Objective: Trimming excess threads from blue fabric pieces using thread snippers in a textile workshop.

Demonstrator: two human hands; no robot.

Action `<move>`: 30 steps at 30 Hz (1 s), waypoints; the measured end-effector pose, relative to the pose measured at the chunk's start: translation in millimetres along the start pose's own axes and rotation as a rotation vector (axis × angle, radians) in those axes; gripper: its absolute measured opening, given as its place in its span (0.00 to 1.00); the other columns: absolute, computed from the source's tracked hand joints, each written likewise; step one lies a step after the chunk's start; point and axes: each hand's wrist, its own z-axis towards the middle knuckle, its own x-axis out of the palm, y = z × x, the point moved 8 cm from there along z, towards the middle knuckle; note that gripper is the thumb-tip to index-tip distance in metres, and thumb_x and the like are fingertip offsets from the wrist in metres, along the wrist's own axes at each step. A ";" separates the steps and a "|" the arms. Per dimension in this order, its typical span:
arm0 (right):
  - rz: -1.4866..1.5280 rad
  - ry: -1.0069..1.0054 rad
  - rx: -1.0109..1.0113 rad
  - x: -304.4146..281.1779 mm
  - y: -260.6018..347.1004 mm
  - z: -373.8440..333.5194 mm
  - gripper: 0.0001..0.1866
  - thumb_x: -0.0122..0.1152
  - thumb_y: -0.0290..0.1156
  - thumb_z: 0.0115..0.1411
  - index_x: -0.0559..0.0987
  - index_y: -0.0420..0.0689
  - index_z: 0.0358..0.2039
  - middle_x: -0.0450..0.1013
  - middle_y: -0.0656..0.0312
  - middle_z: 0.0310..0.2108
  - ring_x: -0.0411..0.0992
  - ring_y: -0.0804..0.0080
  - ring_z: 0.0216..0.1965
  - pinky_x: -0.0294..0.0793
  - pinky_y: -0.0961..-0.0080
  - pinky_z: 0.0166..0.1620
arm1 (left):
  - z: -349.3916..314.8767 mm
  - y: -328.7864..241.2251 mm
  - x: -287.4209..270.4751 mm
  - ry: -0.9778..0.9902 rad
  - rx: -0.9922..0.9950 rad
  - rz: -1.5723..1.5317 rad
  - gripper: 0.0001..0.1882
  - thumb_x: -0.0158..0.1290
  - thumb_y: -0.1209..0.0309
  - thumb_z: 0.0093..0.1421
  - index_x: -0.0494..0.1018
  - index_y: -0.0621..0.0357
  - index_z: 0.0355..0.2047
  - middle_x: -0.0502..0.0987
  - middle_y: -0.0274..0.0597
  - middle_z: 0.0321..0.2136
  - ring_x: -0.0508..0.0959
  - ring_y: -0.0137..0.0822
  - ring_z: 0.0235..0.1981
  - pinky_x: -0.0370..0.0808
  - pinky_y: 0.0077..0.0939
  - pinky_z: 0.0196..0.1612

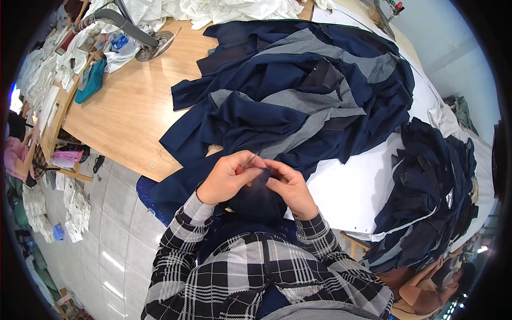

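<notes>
A navy piece of cloth (258,200) is pinched up between my two hands in front of my body. My left hand (228,178) closes its thumb and fingers on the cloth from the left. A small reddish thing shows at its fingers, too hidden to name. From the right, my right hand (290,186) grips the same cloth between thumb and bent fingers, close to the left fingertips. Just beyond my hands lies a big heap of navy garments (250,114) with grey lining pieces, spread over the table.
The wooden table (128,101) carries a lamp base (153,47) and white cloth (234,9) at the back. A teal pouch (92,81) hangs at its left edge. To the right, more navy garments (421,186) are piled beside a white surface (352,184). Another person (434,285) sits at lower right.
</notes>
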 end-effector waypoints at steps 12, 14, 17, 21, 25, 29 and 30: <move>-0.006 -0.168 0.004 -17.8 6.8 -4.7 0.07 0.60 0.21 0.55 0.79 0.35 0.35 0.73 0.69 0.29 0.67 0.87 0.30 0.66 0.91 0.35 | -4.9 -9.9 -13.3 -0.171 0.227 0.334 0.06 0.53 0.79 0.52 0.74 0.63 0.32 0.70 0.35 0.25 0.65 0.22 0.21 0.65 0.16 0.26; -0.037 -0.191 0.019 -20.6 5.9 -4.7 0.08 0.60 0.21 0.55 0.79 0.35 0.36 0.74 0.69 0.28 0.67 0.88 0.29 0.66 0.92 0.34 | -4.9 -7.5 -12.0 -0.169 0.199 0.343 0.06 0.53 0.79 0.52 0.74 0.63 0.33 0.70 0.36 0.25 0.66 0.23 0.21 0.65 0.16 0.26; -0.092 -0.228 0.043 -27.6 4.2 -4.2 0.09 0.60 0.22 0.54 0.79 0.35 0.36 0.74 0.68 0.27 0.68 0.88 0.28 0.67 0.91 0.32 | -11.8 -24.6 -23.0 -0.394 0.357 0.511 0.08 0.55 0.79 0.52 0.74 0.63 0.34 0.71 0.36 0.29 0.67 0.23 0.24 0.64 0.16 0.27; -0.164 -0.125 0.093 -17.9 5.2 -1.4 0.08 0.60 0.23 0.54 0.80 0.34 0.36 0.75 0.69 0.27 0.67 0.88 0.27 0.65 0.92 0.31 | -11.2 -42.0 3.5 -0.125 0.332 0.508 0.09 0.57 0.77 0.51 0.74 0.63 0.34 0.71 0.34 0.26 0.66 0.23 0.22 0.63 0.16 0.25; -0.214 -0.037 0.118 -15.5 9.8 2.9 0.08 0.61 0.23 0.53 0.80 0.34 0.34 0.74 0.69 0.25 0.66 0.89 0.26 0.64 0.92 0.29 | -4.3 -25.5 5.0 -0.035 0.215 0.471 0.08 0.57 0.74 0.53 0.74 0.62 0.35 0.72 0.33 0.21 0.68 0.21 0.21 0.65 0.15 0.24; -0.275 0.032 0.115 -6.4 21.8 4.2 0.08 0.62 0.24 0.51 0.80 0.35 0.33 0.73 0.70 0.23 0.66 0.89 0.24 0.63 0.91 0.27 | -1.4 -10.0 3.1 -0.017 0.025 0.207 0.07 0.56 0.75 0.54 0.75 0.63 0.33 0.71 0.27 0.19 0.66 0.16 0.21 0.64 0.12 0.25; -0.274 0.032 0.115 -7.2 20.5 4.8 0.08 0.62 0.24 0.51 0.80 0.35 0.33 0.73 0.70 0.23 0.66 0.89 0.24 0.63 0.91 0.27 | -1.0 -9.1 4.1 0.025 0.057 0.273 0.07 0.56 0.75 0.54 0.75 0.63 0.33 0.72 0.27 0.20 0.66 0.16 0.21 0.64 0.12 0.24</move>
